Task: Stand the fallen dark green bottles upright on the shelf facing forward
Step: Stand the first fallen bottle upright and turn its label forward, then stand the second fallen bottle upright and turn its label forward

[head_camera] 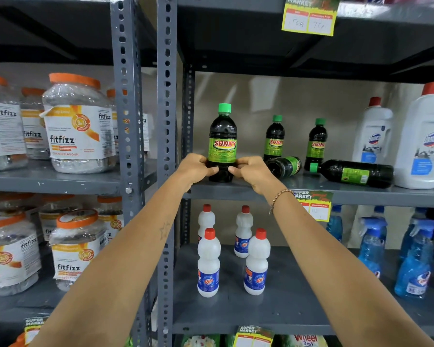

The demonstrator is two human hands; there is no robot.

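A dark green bottle (222, 139) with a green cap and a "SUNNY" label stands upright at the front left of the grey shelf (361, 195), label toward me. My left hand (197, 169) and my right hand (251, 170) grip its lower part from both sides. Two more such bottles (274, 137) (316, 144) stand upright farther back. One bottle (285, 166) lies on its side with its base toward me. A larger one (353, 172) lies flat with its cap pointing left.
Tall white red-capped jugs (372, 131) stand at the shelf's right end. Small white bottles (208, 264) and blue spray bottles (414, 261) fill the shelf below. Orange-lidded "fitfizz" jars (78, 123) sit in the left bay behind a grey perforated upright (166, 96).
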